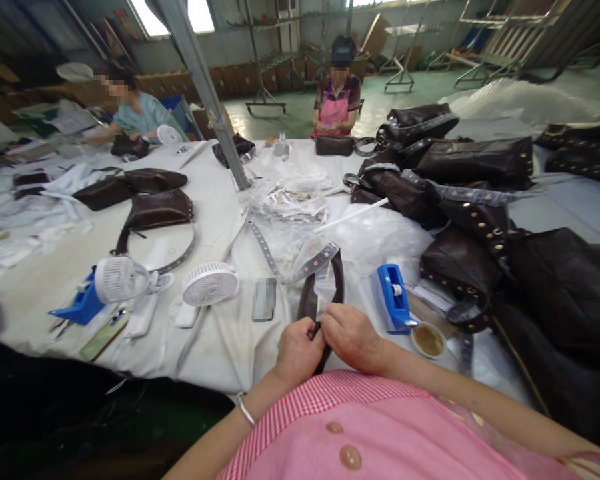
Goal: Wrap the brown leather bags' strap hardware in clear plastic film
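Here | left fingers [307,327] pinch brown strap [308,297] | right fingers [334,320] likewise, just beside

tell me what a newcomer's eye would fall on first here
Probably the big heap of dark brown bags covering the right side of the table. Next, likely the pink apron at the bottom edge and, just above it, the left hand and right hand pinching a brown strap. The bright blue tape dispenser stands out to the right of them.
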Demonstrator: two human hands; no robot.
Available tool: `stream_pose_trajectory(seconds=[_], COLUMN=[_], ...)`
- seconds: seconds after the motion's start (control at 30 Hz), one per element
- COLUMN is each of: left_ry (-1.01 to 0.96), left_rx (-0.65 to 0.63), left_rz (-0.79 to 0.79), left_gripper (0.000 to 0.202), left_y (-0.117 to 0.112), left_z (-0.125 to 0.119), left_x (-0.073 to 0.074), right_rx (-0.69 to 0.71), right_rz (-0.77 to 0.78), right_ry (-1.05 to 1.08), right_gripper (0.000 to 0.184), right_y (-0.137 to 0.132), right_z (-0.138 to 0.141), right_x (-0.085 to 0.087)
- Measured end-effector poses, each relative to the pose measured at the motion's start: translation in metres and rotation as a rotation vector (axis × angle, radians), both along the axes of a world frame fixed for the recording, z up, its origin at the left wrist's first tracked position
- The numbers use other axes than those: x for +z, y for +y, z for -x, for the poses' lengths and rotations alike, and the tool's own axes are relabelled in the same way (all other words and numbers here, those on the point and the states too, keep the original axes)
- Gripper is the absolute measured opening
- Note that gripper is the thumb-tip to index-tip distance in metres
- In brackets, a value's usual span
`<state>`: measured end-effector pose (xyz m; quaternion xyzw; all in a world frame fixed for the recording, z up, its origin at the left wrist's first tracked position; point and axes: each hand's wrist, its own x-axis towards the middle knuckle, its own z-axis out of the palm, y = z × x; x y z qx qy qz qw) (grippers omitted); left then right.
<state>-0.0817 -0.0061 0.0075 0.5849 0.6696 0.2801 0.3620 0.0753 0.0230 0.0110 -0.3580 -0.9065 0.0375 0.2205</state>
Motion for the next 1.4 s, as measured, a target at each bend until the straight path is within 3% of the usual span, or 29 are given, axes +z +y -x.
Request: stream_pose_trajectory(seconds=[0.13,0.33,0.5,0.6,0.7,0.83,0.9,1.0,1.1,1.23,1.3,1.4], left_ry=[-0.134,-0.502,-0.763,-0.844,-0.788,-0.558,-0.390,-0.130,-0.027,-0.074,-0.078,-0.103], left_rx=[0.118,0.236,0.347,0.373,0.308,-0.018,-0.173,-0.279,-0.293,-0.265,-0.220,-0.120], left_rz=[0.091,0.265,0.285,0.296,0.330,0.233,0.173,0.212,0.231,0.197,0.206,0.217], left_gripper=[0.028,0.033,0.037,0.039,0.041,0.028,0.026,0.022,0.031,0.030,0.029,0.020], left_y=[0.002,0.000,0.000,0.002,0.003,-0.001,-0.007,-0.014,-0.014,-0.003,0.001,0.001], left_z=[0.001,0.003,0.000,-0.002,0.001,0.018,0.028,0.034,0.031,0.020,0.016,0.017], left_x=[0.001,-0.008,-0.015,-0.015,-0.011,-0.003,-0.002,-0.006,-0.011,-0.010,-0.008,-0.007], right_rx=[0.075,-0.029,-0.087,-0.030,0.042,-0.031,-0.056,-0.050,-0.003,0.159,0.220,0.258], right_rz=[-0.026,-0.021,0.008,0.090,0.239,0.380,0.401,0.357,0.232,0.100,0.117,0.268], right_ry=[-0.085,-0.075,-0.022,0.039,0.179,0.343,0.358,0.294,0.141,-0.024,-0.074,-0.033], right_gripper=[0.024,0.021,0.025,0.023,0.019,0.014,0.012,0.012,0.017,0.021,0.021,0.018], right_y=[0.001,0.001,-0.005,-0.006,-0.006,-0.007,-0.009,-0.008,-0.006,-0.002,-0.001,-0.001], right_z=[-0.005,-0.012,-0.010,-0.007,-0.007,-0.010,-0.013,-0.015,-0.011,-0.007,-0.010,-0.020], right_x=[-0.002,-0.014,-0.019,-0.015,-0.011,-0.015,-0.019,-0.022,-0.019,-0.013,-0.010,-0.010])
